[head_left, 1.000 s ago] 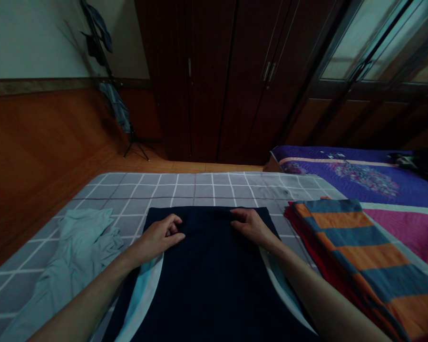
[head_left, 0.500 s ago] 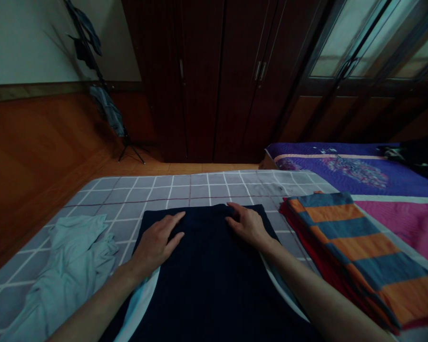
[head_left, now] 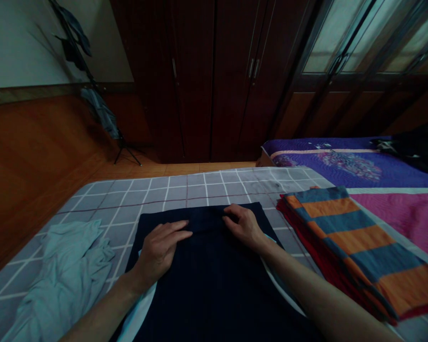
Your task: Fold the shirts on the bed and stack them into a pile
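Navy garment (head_left: 214, 280) beneath the fingers (head_left: 181, 228) of both hands

There are two hands (head_left: 158, 248), one navy garment (head_left: 214, 280), one pale garment (head_left: 66, 270) and one striped cloth (head_left: 356, 237).

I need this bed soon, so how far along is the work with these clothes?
The striped cloth looks done: neatly folded over red fabric. In hand is the navy garment, spread flat, with the left hand and right hand near its far edge. The pale garment lies crumpled, so it seems still to do.
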A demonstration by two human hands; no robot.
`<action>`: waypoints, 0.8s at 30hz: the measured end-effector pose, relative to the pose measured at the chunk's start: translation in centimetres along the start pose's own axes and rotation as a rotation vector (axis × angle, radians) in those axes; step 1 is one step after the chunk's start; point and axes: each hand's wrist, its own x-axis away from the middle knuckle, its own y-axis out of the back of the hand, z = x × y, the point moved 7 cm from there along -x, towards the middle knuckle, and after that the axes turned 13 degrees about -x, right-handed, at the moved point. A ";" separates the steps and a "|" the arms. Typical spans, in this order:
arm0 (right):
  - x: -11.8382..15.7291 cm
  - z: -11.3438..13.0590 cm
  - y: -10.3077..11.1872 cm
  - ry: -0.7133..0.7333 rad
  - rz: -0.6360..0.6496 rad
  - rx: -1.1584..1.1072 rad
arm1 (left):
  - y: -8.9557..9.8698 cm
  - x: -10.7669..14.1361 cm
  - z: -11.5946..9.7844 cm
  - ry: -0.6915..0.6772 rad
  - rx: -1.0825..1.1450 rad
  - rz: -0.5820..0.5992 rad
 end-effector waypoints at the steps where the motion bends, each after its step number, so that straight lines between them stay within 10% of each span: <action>1: 0.0 0.0 0.0 0.009 -0.006 -0.020 | 0.0 0.1 0.0 -0.005 -0.006 0.001; 8: 0.0 -0.5 -0.2 0.044 -0.012 -0.203 | -1.4 -0.8 2.0 0.246 0.217 0.197; 14: -0.1 -0.1 -0.8 0.124 0.056 -0.420 | -2.0 -0.8 3.8 0.570 0.499 0.109; 24: 0.3 0.4 -0.9 0.194 0.113 -0.523 | -3.1 -3.1 3.2 0.544 0.193 0.206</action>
